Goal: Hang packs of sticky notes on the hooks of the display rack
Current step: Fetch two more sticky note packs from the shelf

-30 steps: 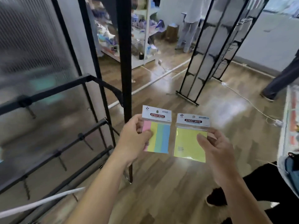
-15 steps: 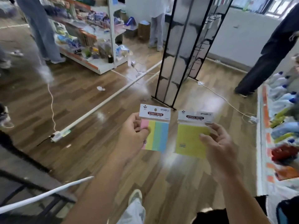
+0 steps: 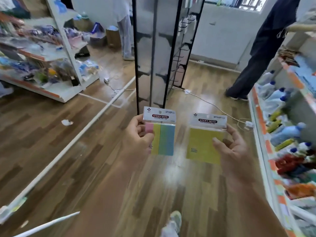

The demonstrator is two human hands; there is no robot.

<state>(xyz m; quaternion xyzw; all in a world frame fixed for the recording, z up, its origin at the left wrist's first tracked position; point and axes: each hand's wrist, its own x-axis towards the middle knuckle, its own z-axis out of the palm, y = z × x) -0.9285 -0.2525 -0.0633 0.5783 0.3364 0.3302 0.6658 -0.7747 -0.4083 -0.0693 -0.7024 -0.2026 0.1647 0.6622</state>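
My left hand (image 3: 136, 135) pinches a pack of striped sticky notes (image 3: 162, 134), pink, yellow, green and blue under a white header card. My right hand (image 3: 234, 147) holds a second pack of plain yellow sticky notes (image 3: 203, 142) by its right edge. Both packs stand upright in front of me at mid frame, side by side and apart. A tall black display rack (image 3: 153, 52) with translucent panels stands on the floor just beyond the packs. Small black hooks show on the rack's right side (image 3: 181, 53).
A white shelf unit (image 3: 68, 48) full of goods stands at the left. A shelf with bottles (image 3: 282, 117) runs along the right. One person in dark trousers (image 3: 251, 65) stands at the right, another (image 3: 124, 31) behind the rack. Cables (image 3: 213, 105) cross the wooden floor.
The view has swung right, away from the near black rack on the left, toward the shop floor and the far rack. Both hands keep their packs, now a little farther apart.
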